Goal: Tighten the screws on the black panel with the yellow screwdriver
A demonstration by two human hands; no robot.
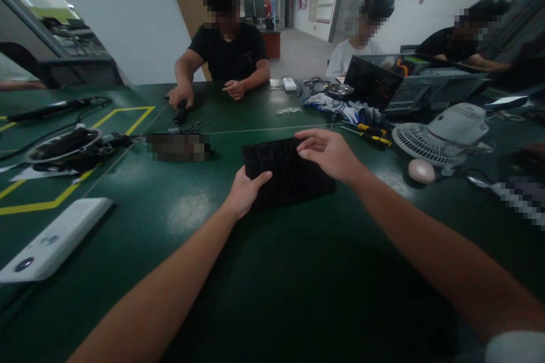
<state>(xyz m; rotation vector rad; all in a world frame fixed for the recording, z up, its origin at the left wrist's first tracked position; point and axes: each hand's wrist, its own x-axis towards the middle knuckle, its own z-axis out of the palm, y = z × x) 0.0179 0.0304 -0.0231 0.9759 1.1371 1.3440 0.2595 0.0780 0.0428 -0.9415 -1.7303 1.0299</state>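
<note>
Where the black panel (281, 173) is: between the hands, tilted, over the table (187, 187); whether its lower edge touches is unclear.
Left hand (244, 194): gripping the panel's left side, thumb across the front.
Right hand (334, 156): curled by the upper right corner; cannot tell whether it holds on.
Panel step: seemingly steadying and handling it.
Corner move: likely calls for a firm left hold and precise right pinch.

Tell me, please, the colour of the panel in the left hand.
The panel looks black, seen in the head view.
</note>
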